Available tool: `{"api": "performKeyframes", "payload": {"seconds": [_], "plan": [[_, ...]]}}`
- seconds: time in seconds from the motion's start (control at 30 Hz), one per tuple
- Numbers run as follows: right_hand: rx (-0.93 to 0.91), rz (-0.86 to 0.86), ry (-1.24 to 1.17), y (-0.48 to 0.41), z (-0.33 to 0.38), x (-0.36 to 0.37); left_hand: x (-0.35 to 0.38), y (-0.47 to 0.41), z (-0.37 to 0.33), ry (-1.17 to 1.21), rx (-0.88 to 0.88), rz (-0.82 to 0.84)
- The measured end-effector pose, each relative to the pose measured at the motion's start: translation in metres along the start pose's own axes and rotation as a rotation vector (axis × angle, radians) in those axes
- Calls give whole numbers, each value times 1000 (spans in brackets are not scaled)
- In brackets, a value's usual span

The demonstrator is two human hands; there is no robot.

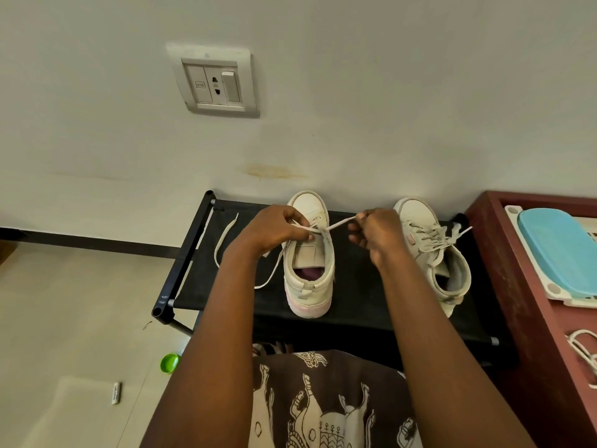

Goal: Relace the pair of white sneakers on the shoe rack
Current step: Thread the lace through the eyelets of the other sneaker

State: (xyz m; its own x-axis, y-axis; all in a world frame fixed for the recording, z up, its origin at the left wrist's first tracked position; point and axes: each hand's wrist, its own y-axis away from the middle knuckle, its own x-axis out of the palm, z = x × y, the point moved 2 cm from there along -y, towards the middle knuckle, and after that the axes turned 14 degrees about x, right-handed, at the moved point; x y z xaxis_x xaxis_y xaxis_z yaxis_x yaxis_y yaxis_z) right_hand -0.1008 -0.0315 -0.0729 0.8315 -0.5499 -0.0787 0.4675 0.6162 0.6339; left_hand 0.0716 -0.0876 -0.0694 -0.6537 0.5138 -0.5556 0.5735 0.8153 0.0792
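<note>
Two white sneakers stand on a black shoe rack (358, 286), toes to the wall. The left sneaker (310, 270) is mostly unlaced, its tongue bare. My left hand (277, 226) pinches the white lace (337, 224) at the sneaker's lower eyelets. My right hand (376, 231) grips the same lace's right end and holds it taut between the two hands. The lace's other end (224, 240) trails loose over the rack to the left. The right sneaker (434, 250) is fully laced, with its ends lying loosely to the right.
A dark red cabinet (513, 286) stands against the rack's right side, with a blue-lidded white tray (555, 250) and a white cord (584, 350) on it. On the floor at the left lie a green cap (169, 362) and a small white tube (116, 392). The wall socket (214, 82) is above.
</note>
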Motion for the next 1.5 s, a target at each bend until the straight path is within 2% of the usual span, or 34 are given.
{"api": "performKeyframes", "payload": {"seconds": [0.1,0.23,0.37,0.4,0.47,0.6,0.67,0.77,0.83,0.97,1.07,1.23,1.37,1.43,1.5], "plan": [[-35,-60,-145,-1,14,-23,-2,1,0,-57,27,-3],[-192,-121,-301,-10,32,-74,-4,2,6,-4,16,3],[-405,-752,95,-6,39,-103,-10,5,15,157,11,-5],[-457,-811,199,0,39,-98,-13,6,18,170,15,-22],[-506,-769,395,8,37,-81,-18,7,24,183,9,-46],[-428,-626,653,8,22,-42,-22,8,36,84,-41,-95],[-272,-432,654,3,13,-26,-23,9,37,34,-76,-110],[90,14,504,17,-1,-5,-21,10,36,96,-175,-93],[162,102,482,20,-7,5,-20,12,36,162,-262,-55],[142,76,155,17,-12,19,-20,11,36,248,-247,-86],[234,104,-65,17,-16,24,-23,9,34,283,-203,-160],[329,101,-137,17,-17,22,-22,10,32,355,-192,-204],[385,87,-335,13,-18,14,-21,9,28,425,-163,-220],[355,49,-442,12,-20,12,-20,9,26,481,-134,-211],[231,-37,-450,9,-23,12,-18,8,25,548,-120,-191]]}}
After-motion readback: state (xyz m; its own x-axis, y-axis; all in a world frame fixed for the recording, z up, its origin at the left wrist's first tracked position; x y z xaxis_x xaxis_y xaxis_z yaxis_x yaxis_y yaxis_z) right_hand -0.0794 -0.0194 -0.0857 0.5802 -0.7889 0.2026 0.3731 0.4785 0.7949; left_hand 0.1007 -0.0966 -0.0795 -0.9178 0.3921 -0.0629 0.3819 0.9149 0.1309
